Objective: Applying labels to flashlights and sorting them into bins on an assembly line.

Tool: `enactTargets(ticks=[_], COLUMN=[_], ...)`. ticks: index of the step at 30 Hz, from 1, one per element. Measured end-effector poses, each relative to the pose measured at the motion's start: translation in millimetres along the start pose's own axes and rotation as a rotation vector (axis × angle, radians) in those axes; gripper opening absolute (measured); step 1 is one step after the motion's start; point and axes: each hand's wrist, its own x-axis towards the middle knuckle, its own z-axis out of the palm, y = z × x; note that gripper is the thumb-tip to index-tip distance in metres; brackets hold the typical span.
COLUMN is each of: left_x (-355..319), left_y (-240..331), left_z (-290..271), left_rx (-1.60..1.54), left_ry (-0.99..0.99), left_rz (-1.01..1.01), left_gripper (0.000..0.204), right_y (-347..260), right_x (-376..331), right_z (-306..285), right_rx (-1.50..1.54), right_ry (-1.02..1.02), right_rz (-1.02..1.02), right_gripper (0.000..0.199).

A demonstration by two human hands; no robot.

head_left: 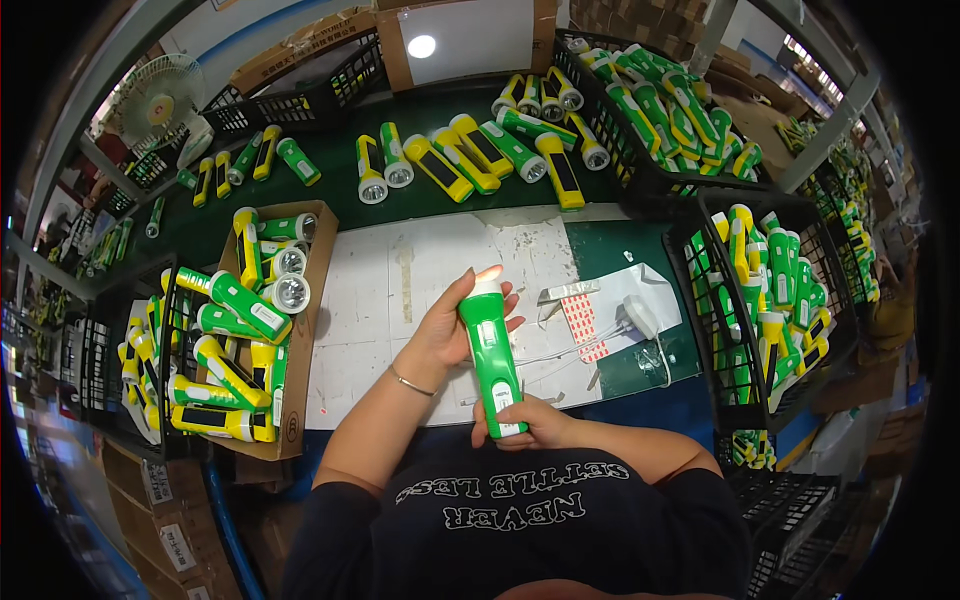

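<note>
A green flashlight [489, 345] with a white head is held in both my hands over the middle of the bench, its head pointing away from me. My left hand [448, 326] wraps round it near the head, with the thumb along the left side and fingertips showing on the right. Lower down, my right hand [530, 422] grips the tail end, its thumb lying on the white part there. The flashlight's head glows, and a round bright spot falls on the white board [465, 50] at the far side. The lens itself is hidden from me.
White paper [375, 290] covers the bench. Right of it lie a white charger [640, 316] with a cable and a red-patterned sticker sheet [583, 325]. A cardboard box [312, 330] of flashlights stands left, black crates [745, 350] of them right. Several flashlights [437, 168] lie along the far green surface.
</note>
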Motion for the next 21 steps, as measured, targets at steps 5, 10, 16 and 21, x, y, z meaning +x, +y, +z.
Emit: enactTargets(ticks=[5,10,16,21], left_x=[3,0,1,4], left_y=[-1,0,-1,4], left_z=[16,26,25,26], left_rx=[0.303,0.338,0.459,0.523], left_ry=[0.104,0.237,0.296,0.317], left_rz=[-0.061,-0.123,-0.083,-0.028], left_gripper=[0.046,0.045,0.042,0.039], right_y=[3,9,6,4], right_x=[0,1,6,15], right_z=[15,10,21,14], right_rx=[-0.238,-0.308,-0.413,-0.516], right_ry=[0.204,0.292,0.434,0.489], right_rz=[0.019,0.091,0.086,0.036], right_gripper=[0.023,0.028,0.026,0.027])
